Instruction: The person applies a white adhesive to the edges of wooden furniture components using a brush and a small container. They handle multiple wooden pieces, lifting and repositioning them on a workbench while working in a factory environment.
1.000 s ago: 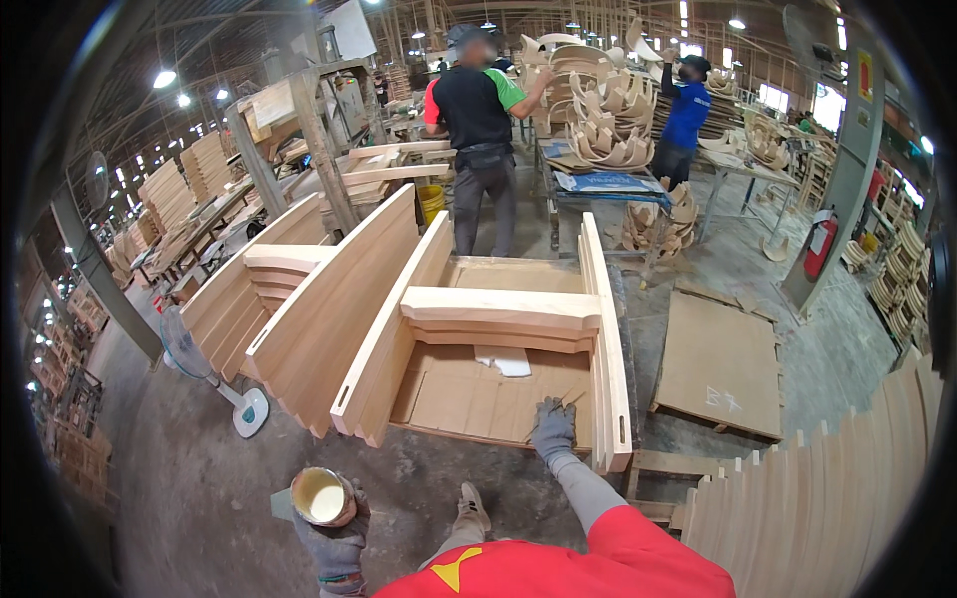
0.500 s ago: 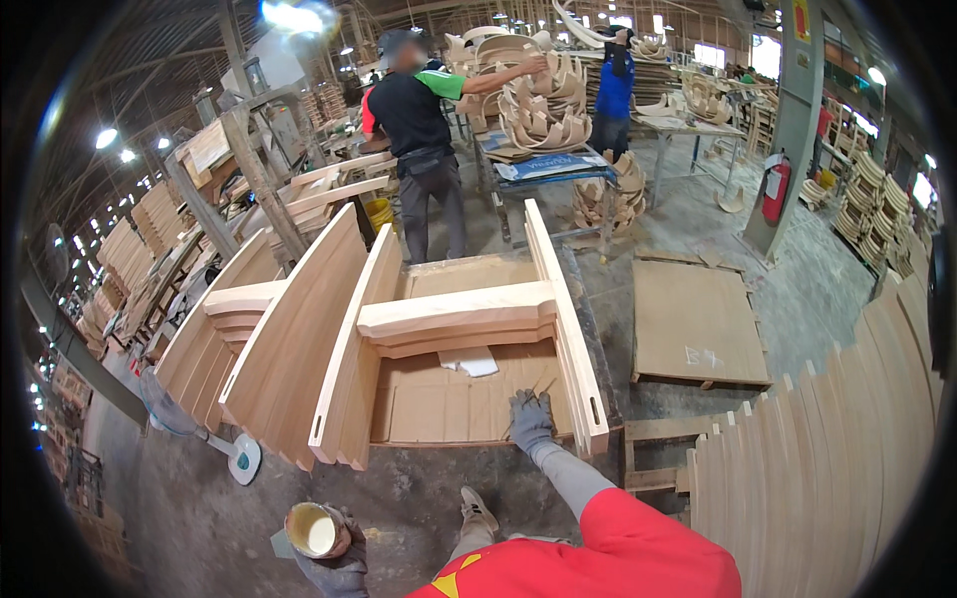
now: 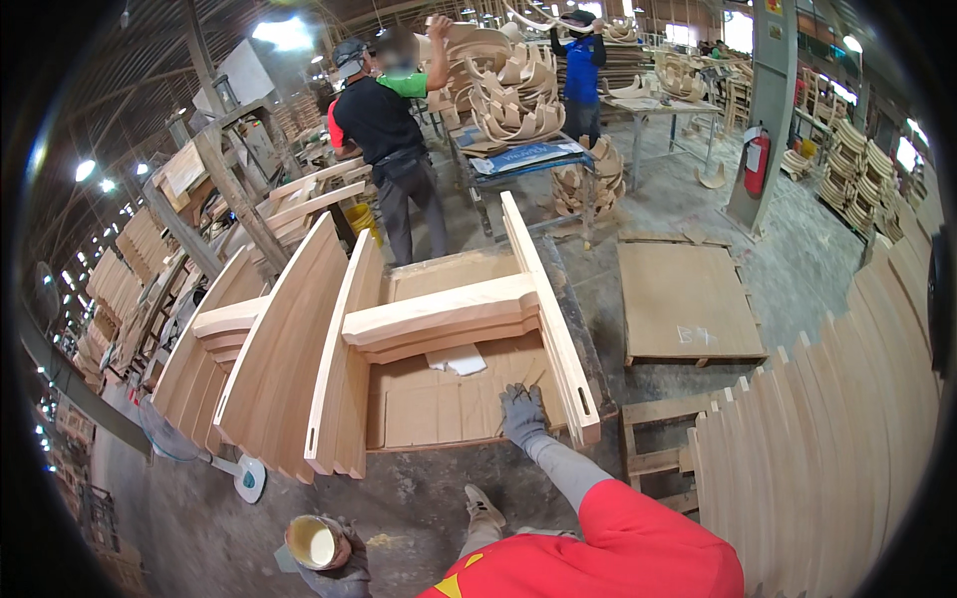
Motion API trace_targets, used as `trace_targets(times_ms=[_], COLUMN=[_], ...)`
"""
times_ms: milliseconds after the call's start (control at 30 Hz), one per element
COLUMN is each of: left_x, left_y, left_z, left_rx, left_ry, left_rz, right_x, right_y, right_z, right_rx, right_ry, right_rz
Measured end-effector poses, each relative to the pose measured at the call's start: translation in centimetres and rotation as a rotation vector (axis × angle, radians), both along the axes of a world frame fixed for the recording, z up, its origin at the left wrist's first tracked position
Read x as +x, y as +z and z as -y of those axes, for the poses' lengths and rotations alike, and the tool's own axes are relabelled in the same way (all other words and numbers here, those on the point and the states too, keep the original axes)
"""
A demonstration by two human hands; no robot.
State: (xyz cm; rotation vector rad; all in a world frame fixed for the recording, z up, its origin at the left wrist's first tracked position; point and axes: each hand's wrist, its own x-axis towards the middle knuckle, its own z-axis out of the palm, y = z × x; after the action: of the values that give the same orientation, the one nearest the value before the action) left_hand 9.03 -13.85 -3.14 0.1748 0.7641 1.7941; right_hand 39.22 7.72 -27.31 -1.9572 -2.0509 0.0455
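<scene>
My left hand (image 3: pixel 344 575), in a grey glove, is wrapped round a small round tub (image 3: pixel 335 558) of thick cream-coloured liquid, held low over the floor. A pale flat edge shows beside the tub; what it belongs to I cannot tell. My right hand (image 3: pixel 523 414), gloved too, lies with fingers spread on the cardboard (image 3: pixel 429 414) at the near edge of the work surface. Left of it stand wooden side pieces (image 3: pixel 339 359) on edge, joined by shaped crosspieces (image 3: pixel 439 311). A slotted wooden rail (image 3: pixel 551 319) runs just right of it. A white scrap (image 3: pixel 459 359) lies farther in.
More curved boards (image 3: pixel 274 349) stand at the left, with a fan (image 3: pixel 239 475) below. A pallet topped with cardboard (image 3: pixel 688 299) and a long row of boards (image 3: pixel 817 439) are at the right. Two co-workers stand beyond, one in black (image 3: pixel 389 130), one in blue (image 3: pixel 581 75).
The view has shifted slightly. The co-worker in black has raised an arm higher. My right hand's fingers look more spread on the cardboard; my left still holds the tub.
</scene>
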Motion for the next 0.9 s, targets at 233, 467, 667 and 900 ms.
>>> trace_targets(times_ms=[233,467,667,900], left_x=[0.9,1.0,0.6,0.4], left_y=[0.8,0.9,0.4,0.1], left_z=[-0.3,-0.3,-0.5,-0.3], left_rx=[0.01,0.005,-0.025,-0.043], left_ry=[-0.025,-0.038,0.01,0.029], left_rz=[-0.065,-0.036,-0.032,-0.183], right_x=[0.0,0.0,0.4,0.1], right_y=[0.4,0.3,0.1,0.2], right_z=[-0.1,0.1,0.1,-0.1], right_rx=[-0.079,-0.063,-0.016,-0.048], right_ry=[0.002,0.001,-0.004,0.008], right_rz=[0.007,0.005,0.022,-0.011])
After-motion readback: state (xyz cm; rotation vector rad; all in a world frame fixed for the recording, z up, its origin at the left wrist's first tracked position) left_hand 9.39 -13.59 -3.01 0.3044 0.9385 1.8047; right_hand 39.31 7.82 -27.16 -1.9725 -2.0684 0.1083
